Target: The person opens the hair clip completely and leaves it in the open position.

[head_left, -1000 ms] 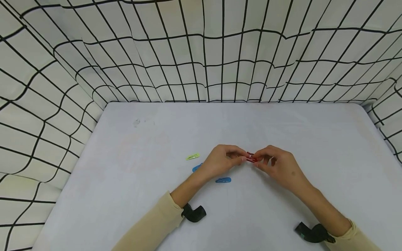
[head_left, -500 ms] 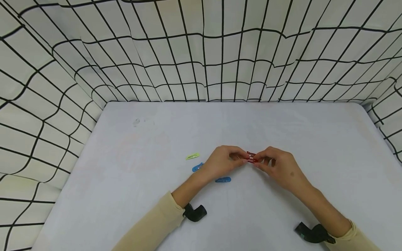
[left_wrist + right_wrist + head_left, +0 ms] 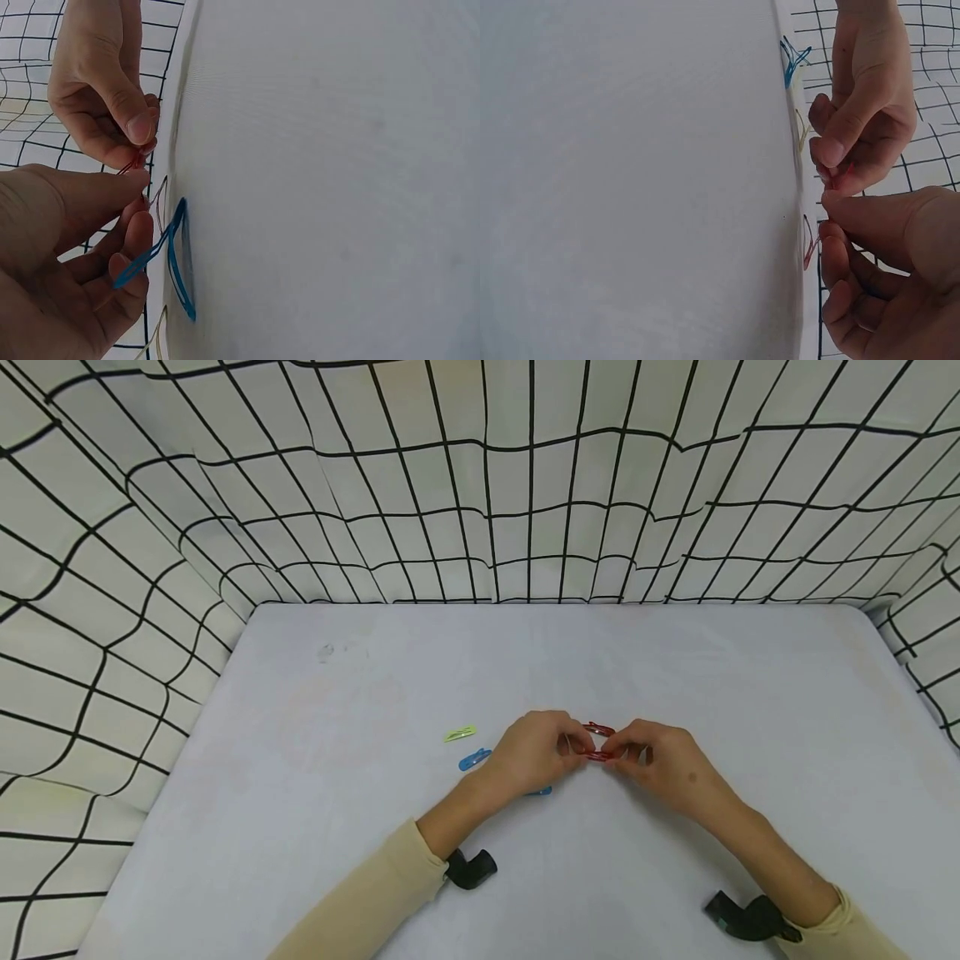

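Between both hands is a small red snap hair clip (image 3: 597, 757); my left hand (image 3: 531, 750) pinches its left end, my right hand (image 3: 666, 763) its right end. Just beyond the fingertips lies a second red hair clip (image 3: 599, 728) on the table. In the left wrist view the pinched clip (image 3: 133, 162) shows only partly between the thumbs. Left of my left hand lie a blue hair clip (image 3: 474, 759) and a yellow-green hair clip (image 3: 460, 733). Another blue hair clip (image 3: 540, 791) is partly hidden by the left wrist.
A white cloth covers the table (image 3: 360, 793). White walls with a black grid (image 3: 510, 477) rise behind it and at its sides. Dark devices are strapped at the left wrist (image 3: 472, 869) and right wrist (image 3: 752, 917).
Both hands have moved slightly towards the body with one red hair clip. The other red clip now shows separately behind it, and the left wrist covers more of the nearer blue clip.
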Demonstrator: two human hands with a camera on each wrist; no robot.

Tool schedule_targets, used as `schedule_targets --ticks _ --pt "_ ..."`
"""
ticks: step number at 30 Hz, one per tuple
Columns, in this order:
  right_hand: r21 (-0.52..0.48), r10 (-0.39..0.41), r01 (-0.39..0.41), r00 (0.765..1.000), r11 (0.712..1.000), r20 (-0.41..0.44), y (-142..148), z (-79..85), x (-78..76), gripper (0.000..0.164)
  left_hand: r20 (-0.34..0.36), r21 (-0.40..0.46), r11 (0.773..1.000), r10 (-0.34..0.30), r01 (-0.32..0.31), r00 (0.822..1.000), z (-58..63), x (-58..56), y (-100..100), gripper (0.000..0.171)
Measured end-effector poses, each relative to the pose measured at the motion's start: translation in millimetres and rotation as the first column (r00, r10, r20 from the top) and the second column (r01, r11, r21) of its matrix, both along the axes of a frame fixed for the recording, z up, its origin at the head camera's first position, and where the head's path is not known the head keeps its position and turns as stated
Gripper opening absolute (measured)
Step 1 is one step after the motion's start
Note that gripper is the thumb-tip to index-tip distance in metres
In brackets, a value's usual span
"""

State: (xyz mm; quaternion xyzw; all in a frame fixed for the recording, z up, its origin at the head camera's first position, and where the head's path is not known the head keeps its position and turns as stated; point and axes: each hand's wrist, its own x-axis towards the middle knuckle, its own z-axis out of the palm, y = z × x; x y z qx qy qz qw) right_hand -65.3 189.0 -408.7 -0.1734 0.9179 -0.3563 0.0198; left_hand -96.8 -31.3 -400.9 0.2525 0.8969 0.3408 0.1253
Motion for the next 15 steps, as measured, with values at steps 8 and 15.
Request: schedule_targets --ticks 8,15 --pt "-0.012 0.034 -0.034 0.998 0.999 0.048 -0.4 -1.5 0.1 0.019 0.010 -0.053 0.999 -0.013 0.014 1.000 0.4 0.7 1.5 0.012" --pt "-0.014 0.038 -0.036 0.993 0.999 0.116 -1.5 -2.0 0.5 0.017 0.016 -0.095 0.995 -0.026 0.028 1.000 -1.1 0.3 1.7 0.012"
